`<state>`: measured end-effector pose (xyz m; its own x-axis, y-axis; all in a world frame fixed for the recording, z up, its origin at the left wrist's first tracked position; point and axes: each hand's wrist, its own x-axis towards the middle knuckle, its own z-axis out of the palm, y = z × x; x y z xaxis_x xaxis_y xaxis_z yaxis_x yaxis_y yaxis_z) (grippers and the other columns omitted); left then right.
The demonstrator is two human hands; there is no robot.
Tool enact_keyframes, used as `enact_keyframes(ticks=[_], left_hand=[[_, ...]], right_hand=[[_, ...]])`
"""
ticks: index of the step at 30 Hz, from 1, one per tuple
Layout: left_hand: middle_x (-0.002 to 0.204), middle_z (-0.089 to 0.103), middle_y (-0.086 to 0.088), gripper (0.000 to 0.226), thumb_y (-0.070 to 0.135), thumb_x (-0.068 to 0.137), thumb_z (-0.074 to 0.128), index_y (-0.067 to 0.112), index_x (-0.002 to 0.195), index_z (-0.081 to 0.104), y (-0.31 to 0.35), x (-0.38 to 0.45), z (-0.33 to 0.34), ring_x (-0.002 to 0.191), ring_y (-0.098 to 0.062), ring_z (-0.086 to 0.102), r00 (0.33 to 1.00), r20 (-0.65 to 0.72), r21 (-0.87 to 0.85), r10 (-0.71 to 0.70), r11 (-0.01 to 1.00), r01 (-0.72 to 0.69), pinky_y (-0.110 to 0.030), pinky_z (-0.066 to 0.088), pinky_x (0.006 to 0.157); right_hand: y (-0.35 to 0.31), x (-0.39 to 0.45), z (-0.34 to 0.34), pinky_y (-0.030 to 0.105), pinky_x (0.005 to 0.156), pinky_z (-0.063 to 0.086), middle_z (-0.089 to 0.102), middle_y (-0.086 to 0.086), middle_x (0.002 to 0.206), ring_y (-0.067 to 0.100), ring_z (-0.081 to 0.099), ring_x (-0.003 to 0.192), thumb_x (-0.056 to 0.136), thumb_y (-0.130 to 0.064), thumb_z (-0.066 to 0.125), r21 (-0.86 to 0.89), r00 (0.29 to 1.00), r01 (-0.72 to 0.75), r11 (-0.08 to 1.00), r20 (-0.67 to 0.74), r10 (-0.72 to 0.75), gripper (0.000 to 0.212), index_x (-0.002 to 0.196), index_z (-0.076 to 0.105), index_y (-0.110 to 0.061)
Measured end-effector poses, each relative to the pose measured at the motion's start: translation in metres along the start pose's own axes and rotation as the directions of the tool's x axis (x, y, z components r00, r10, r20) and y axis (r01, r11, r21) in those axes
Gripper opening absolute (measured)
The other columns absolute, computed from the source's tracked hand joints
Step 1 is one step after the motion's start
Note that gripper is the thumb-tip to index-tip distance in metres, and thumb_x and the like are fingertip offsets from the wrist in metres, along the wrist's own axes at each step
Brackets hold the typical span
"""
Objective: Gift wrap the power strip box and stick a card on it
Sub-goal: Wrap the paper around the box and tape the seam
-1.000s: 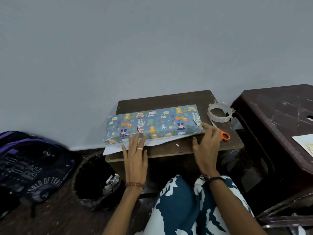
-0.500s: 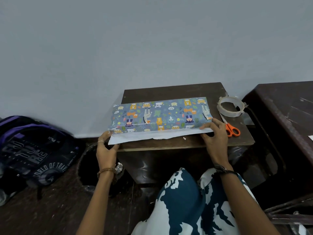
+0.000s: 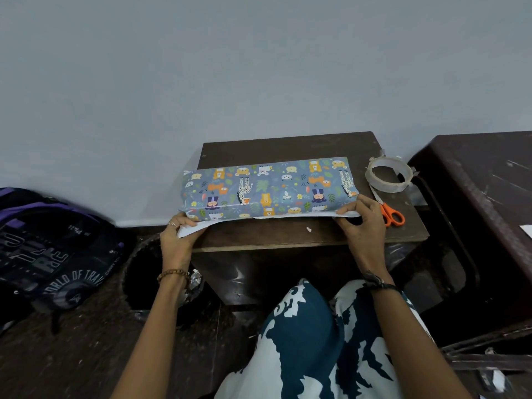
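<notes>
Small brown table (image 3: 331, 240): left hand (image 3: 177, 240) and right hand (image 3: 359, 223) pinch the wrapping paper (image 3: 267, 188) flap's 6 o'clock corners on the box, likely folding next, tape roll (image 3: 388, 174) at 3 o'clock.

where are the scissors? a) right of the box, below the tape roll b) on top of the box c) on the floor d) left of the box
a: the scissors lie on the table right of the box, nearer than the tape roll.

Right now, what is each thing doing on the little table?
Wrapped box: lying flat, paper over it, near flap loose.
White flap: pinched at both ends.
Left hand: pinching flap.
Right hand: pinching flap.
Tape roll: lying flat.
Scissors: closed, untouched.
</notes>
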<state>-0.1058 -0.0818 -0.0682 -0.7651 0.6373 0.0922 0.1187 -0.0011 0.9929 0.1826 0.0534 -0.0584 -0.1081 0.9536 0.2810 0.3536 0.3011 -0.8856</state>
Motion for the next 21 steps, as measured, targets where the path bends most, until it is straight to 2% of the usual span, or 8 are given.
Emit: enact_keyframes(ticks=[3,7,8,10,12,16,19,21], left_hand=[[0.06,0.062,0.02,0.033,-0.011,0.074,0.068,0.014,0.063,0.048,-0.004,0.0,0.0,0.066,0.009,0.057,1.0,0.006,0.012,-0.025,1.0,0.025,-0.012,0.047,0.071],[0.068,0.06,0.006,0.033,-0.008,0.071,0.072,0.015,0.06,0.051,-0.004,-0.002,-0.001,0.072,-0.003,0.057,1.0,-0.013,0.022,0.021,1.0,-0.021,-0.019,0.048,0.075],[0.067,0.06,0.008,0.034,-0.007,0.071,0.072,0.015,0.059,0.05,-0.004,-0.002,0.0,0.071,-0.003,0.057,1.0,-0.015,0.028,0.026,0.999,-0.026,-0.02,0.048,0.074],[0.063,0.061,0.013,0.038,-0.008,0.071,0.072,0.016,0.057,0.047,-0.004,-0.003,0.0,0.07,0.001,0.058,1.0,-0.002,0.035,0.031,0.999,-0.031,-0.018,0.048,0.073],[0.069,0.062,0.009,0.043,-0.008,0.07,0.073,0.022,0.055,0.047,-0.004,-0.004,-0.002,0.074,-0.001,0.059,0.998,0.036,0.051,0.044,0.998,-0.046,-0.019,0.049,0.076],[0.07,0.061,0.009,0.031,0.014,0.06,0.078,0.028,0.05,0.052,-0.002,-0.004,-0.008,0.079,-0.014,0.058,0.996,0.075,0.139,0.037,0.989,-0.047,-0.034,0.048,0.078],[0.073,0.057,0.005,0.026,0.03,0.056,0.077,0.029,0.053,0.052,-0.001,-0.004,-0.011,0.082,-0.018,0.056,0.997,0.076,0.216,0.032,0.975,-0.048,-0.05,0.045,0.085],[0.068,0.057,0.011,0.026,0.029,0.058,0.077,0.028,0.053,0.051,0.001,-0.003,-0.011,0.076,-0.013,0.055,0.995,0.089,0.238,0.037,0.97,-0.057,-0.048,0.046,0.081]], right_hand=[[0.0,0.002,-0.002,0.02,0.092,0.034,0.052,0.01,0.122,0.017,0.044,0.121,0.076,-0.002,0.072,-0.009,1.0,-0.003,1.0,-0.003,0.003,0.019,0.079,0.064,-0.019],[0.0,0.003,-0.002,-0.002,0.087,0.028,0.052,0.012,0.121,0.013,0.042,0.119,0.076,-0.001,0.071,-0.029,1.0,0.015,0.999,0.009,-0.014,0.016,0.08,0.065,-0.015],[0.001,0.003,-0.002,-0.004,0.086,0.027,0.052,0.012,0.12,0.012,0.042,0.119,0.075,-0.001,0.071,-0.029,1.0,0.019,0.999,0.009,-0.018,0.015,0.08,0.066,-0.013],[0.001,0.003,-0.002,0.002,0.087,0.03,0.051,0.012,0.121,0.015,0.041,0.122,0.076,-0.001,0.071,-0.032,1.0,0.014,0.999,0.011,-0.014,0.014,0.081,0.066,-0.013],[0.002,0.003,-0.003,0.014,0.09,0.031,0.051,0.012,0.123,0.019,0.041,0.125,0.076,-0.001,0.071,-0.04,1.0,0.009,0.999,0.008,-0.009,0.015,0.081,0.065,-0.014],[0.001,0.003,-0.003,0.02,0.093,0.031,0.051,0.012,0.122,0.019,0.041,0.124,0.076,0.0,0.07,-0.04,1.0,0.017,0.999,0.001,-0.017,0.017,0.082,0.064,-0.015],[-0.001,0.002,-0.004,0.012,0.09,0.032,0.053,0.013,0.118,0.016,0.042,0.119,0.076,-0.001,0.07,-0.03,0.999,0.033,0.999,-0.023,-0.034,0.019,0.084,0.063,-0.017],[-0.001,0.002,-0.004,0.0,0.086,0.028,0.053,0.014,0.116,0.008,0.04,0.113,0.077,-0.002,0.07,-0.041,0.997,0.058,0.997,-0.055,-0.061,0.021,0.089,0.062,-0.016]])
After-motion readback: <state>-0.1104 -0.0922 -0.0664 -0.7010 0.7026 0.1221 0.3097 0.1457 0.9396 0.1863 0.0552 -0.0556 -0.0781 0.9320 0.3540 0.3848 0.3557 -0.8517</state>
